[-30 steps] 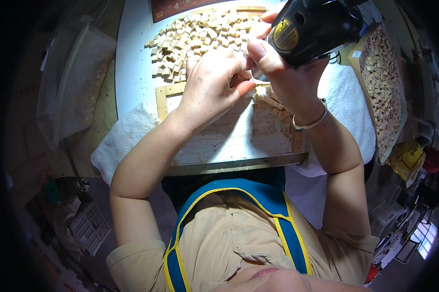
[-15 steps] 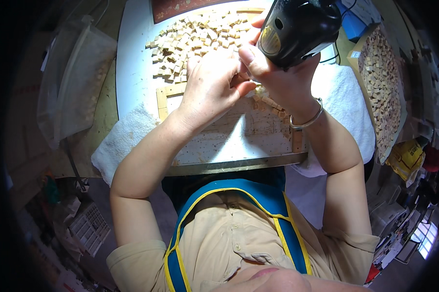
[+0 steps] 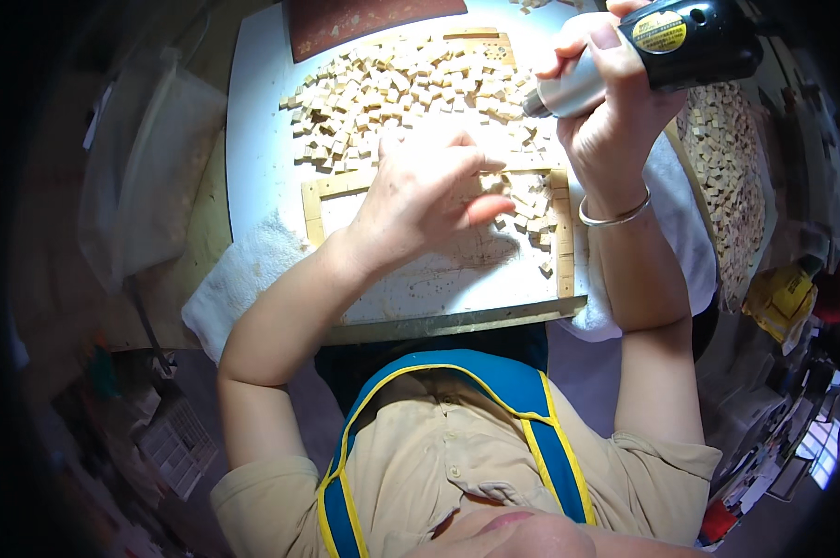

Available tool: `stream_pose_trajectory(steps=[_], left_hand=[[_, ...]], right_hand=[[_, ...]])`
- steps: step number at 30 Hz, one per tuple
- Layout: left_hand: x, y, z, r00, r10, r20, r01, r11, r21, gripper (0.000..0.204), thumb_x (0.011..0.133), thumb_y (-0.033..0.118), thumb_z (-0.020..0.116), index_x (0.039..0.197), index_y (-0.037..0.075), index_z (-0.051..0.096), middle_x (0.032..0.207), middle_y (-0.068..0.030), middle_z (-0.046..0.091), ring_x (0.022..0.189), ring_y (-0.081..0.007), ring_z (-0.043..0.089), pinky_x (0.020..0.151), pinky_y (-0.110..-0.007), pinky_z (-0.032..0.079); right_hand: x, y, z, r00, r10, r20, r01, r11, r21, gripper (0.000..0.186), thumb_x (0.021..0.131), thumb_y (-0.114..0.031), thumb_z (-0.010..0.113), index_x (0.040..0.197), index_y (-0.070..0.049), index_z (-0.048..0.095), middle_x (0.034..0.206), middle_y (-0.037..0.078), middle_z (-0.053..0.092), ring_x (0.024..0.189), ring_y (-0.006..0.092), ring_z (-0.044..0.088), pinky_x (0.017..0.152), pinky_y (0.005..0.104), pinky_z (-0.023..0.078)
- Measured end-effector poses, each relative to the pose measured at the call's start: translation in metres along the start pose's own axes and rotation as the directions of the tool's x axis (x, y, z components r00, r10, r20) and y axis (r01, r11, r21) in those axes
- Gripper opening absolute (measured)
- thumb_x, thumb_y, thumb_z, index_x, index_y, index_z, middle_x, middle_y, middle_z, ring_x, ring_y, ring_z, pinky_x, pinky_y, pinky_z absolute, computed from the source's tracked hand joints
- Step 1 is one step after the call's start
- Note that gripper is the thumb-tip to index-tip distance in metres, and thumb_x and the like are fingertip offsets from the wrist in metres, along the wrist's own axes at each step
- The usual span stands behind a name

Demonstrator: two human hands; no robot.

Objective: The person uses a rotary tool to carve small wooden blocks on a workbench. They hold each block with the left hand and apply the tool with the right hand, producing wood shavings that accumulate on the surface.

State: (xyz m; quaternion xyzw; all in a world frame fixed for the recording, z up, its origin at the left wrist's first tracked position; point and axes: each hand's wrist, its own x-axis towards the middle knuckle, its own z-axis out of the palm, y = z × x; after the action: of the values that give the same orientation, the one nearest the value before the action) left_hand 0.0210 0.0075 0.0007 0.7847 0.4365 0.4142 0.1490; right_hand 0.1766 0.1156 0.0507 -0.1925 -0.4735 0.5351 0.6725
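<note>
Right hand: grip closed round black-and-silver cylindrical power tool, apparently for steadiness. Left hand: grip contents glare-hidden, cannot tell; near pale wooden cubes.

Workshop: handheld power tool, heaped wooden blocks, white work board, person's blue apron observed.

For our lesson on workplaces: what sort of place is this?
Probably a woodworking workshop: small pale wooden cubes lie scattered over a flat white board, and the right hand grips a black and silver drill-like tool.
</note>
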Motion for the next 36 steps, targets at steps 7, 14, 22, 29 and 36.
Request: stream_pose_trajectory(steps=[7, 14, 22, 29, 36], left_hand=[[-0.005, -0.029, -0.039, 0.950, -0.283, -0.134, 0.311, 0.899, 0.308, 0.010, 0.084, 0.018, 0.080, 0.092, 0.014, 0.077, 0.088, -0.0003, 0.067, 0.086, -0.0186, 0.063, 0.085, -0.040, 0.034], [0.002, -0.020, -0.032, 0.974, -0.208, -0.091, 0.226, 0.867, 0.445, 0.016, 0.074, 0.016, 0.088, 0.085, 0.013, 0.077, 0.090, -0.0001, 0.062, 0.094, -0.0196, 0.059, 0.088, -0.039, 0.030], [0.003, -0.017, -0.035, 0.976, -0.216, -0.026, 0.207, 0.883, 0.421, 0.017, 0.073, 0.018, 0.089, 0.083, 0.015, 0.075, 0.091, 0.0006, 0.063, 0.093, -0.0203, 0.059, 0.087, -0.038, 0.030], [-0.001, -0.019, -0.028, 0.982, -0.189, -0.002, 0.172, 0.891, 0.419, 0.018, 0.076, 0.024, 0.088, 0.085, 0.016, 0.075, 0.087, 0.0005, 0.065, 0.091, -0.0197, 0.060, 0.084, -0.040, 0.033], [-0.007, -0.012, 0.000, 0.966, -0.254, 0.048, 0.250, 0.965, 0.079, 0.014, 0.083, 0.029, 0.083, 0.091, 0.019, 0.080, 0.084, 0.0019, 0.067, 0.087, -0.0167, 0.061, 0.082, -0.039, 0.036]], right_hand=[[0.000, 0.003, 0.000, 1.000, 0.028, -0.012, -0.028, 0.998, 0.048, 0.035, 0.087, 0.001, 0.070, 0.119, -0.003, 0.055, 0.084, 0.006, 0.064, 0.061, 0.0154, 0.065, 0.050, 0.0270, 0.055], [-0.007, 0.011, -0.005, 0.997, 0.074, -0.021, -0.073, 0.997, 0.012, 0.032, 0.087, 0.005, 0.071, 0.116, -0.001, 0.059, 0.082, 0.007, 0.066, 0.060, 0.0159, 0.067, 0.048, 0.0272, 0.054], [-0.018, 0.011, -0.006, 0.992, 0.127, 0.015, -0.125, 0.986, -0.114, 0.032, 0.086, 0.002, 0.074, 0.115, 0.002, 0.060, 0.080, 0.008, 0.069, 0.059, 0.0166, 0.068, 0.049, 0.0277, 0.055], [-0.018, 0.011, -0.003, 0.984, 0.035, 0.174, -0.025, 0.998, -0.061, 0.029, 0.085, 0.002, 0.073, 0.111, 0.002, 0.060, 0.079, 0.007, 0.068, 0.062, 0.0147, 0.068, 0.052, 0.0250, 0.055], [-0.023, 0.013, -0.007, 0.982, 0.129, 0.140, -0.105, 0.981, -0.166, 0.030, 0.085, 0.004, 0.073, 0.112, 0.001, 0.060, 0.080, 0.005, 0.068, 0.061, 0.0131, 0.066, 0.053, 0.0256, 0.054]])
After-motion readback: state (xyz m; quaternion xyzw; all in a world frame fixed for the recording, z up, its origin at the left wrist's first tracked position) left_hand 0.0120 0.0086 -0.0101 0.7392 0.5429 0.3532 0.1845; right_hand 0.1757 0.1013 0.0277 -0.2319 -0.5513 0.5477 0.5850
